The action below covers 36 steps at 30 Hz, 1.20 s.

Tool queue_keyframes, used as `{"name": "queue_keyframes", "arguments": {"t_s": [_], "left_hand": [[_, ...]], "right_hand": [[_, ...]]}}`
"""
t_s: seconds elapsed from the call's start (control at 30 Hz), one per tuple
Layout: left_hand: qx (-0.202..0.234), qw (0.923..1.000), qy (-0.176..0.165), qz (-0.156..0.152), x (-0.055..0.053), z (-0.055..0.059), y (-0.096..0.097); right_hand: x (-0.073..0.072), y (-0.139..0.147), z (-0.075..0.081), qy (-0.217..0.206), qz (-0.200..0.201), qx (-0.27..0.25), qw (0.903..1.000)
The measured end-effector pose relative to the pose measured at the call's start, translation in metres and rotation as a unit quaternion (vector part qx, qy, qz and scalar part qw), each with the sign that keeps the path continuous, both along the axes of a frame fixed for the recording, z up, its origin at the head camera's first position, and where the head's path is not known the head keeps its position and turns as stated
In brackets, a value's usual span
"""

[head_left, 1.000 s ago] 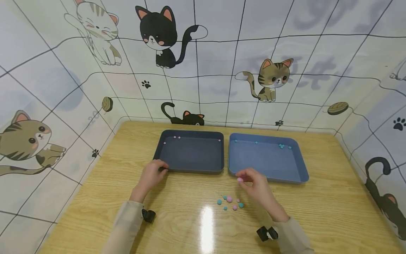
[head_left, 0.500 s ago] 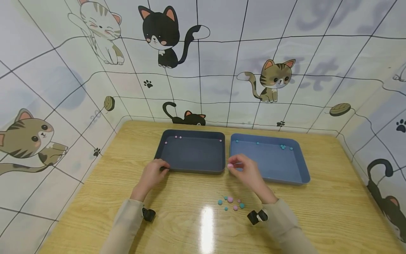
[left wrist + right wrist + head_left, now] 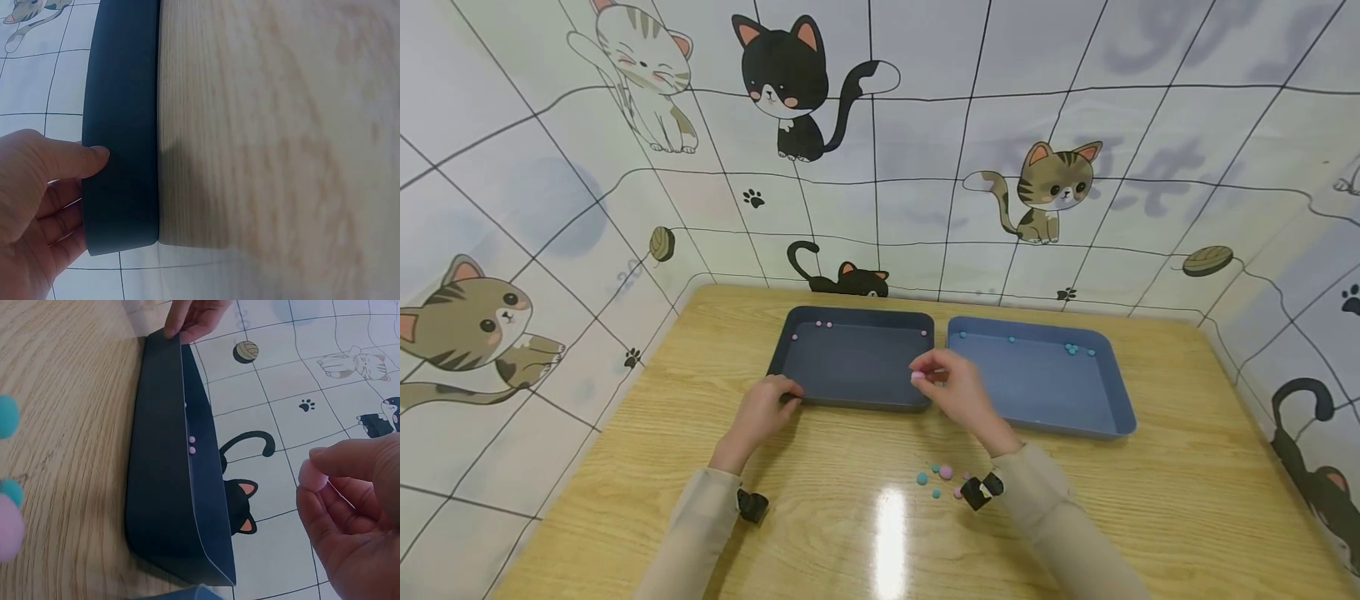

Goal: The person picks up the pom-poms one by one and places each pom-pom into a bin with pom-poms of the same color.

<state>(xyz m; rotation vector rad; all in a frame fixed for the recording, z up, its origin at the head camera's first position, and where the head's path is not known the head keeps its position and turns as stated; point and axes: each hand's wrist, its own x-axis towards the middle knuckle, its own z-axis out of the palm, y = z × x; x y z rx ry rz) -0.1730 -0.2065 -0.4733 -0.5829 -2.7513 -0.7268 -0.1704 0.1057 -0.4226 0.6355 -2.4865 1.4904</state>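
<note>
My right hand (image 3: 958,390) pinches a pink ball (image 3: 312,477) between thumb and fingers, over the right front corner of the dark tray (image 3: 850,407). At that tray's left front corner, my left hand (image 3: 765,410) grips the rim, thumb on the outer wall (image 3: 122,181) and fingers behind it in the left wrist view. Several small pink balls (image 3: 823,324) lie inside the dark tray along its back and sides. The blue tray (image 3: 1060,428) beside it holds several small teal balls (image 3: 1071,349).
In front of the trays, a loose group of pink (image 3: 946,472) and teal balls (image 3: 922,478) lies on the wooden table (image 3: 820,517), partly hidden by the right wrist camera (image 3: 977,492). A wall covering with cartoon cats (image 3: 786,75) stands behind and at both sides.
My right hand has moved left and away from me with the pink ball, from the blue tray's front edge to the dark tray's right corner. The left hand stays at the rim.
</note>
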Motion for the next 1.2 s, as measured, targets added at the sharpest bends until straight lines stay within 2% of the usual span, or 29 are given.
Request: {"name": "queue_keyframes", "arguments": {"t_s": [0.27, 0.53, 0.9, 1.2], "left_hand": [[-0.001, 1.0, 0.01, 0.0, -0.001, -0.001, -0.001], [0.0, 1.0, 0.0, -0.003, -0.001, -0.001, -0.001], [0.003, 1.0, 0.0, -0.007, -0.001, 0.0, -0.003], [-0.001, 1.0, -0.001, -0.006, -0.001, -0.001, -0.003]], "right_hand": [[-0.011, -0.02, -0.003, -0.021, -0.002, -0.022, 0.9995], [-0.023, -0.04, -0.007, -0.033, -0.004, -0.051, 0.9981], [-0.035, -0.063, -0.009, -0.046, -0.02, -0.06, 0.9969], [-0.045, -0.074, -0.018, -0.057, -0.036, -0.067, 0.9955]]}}
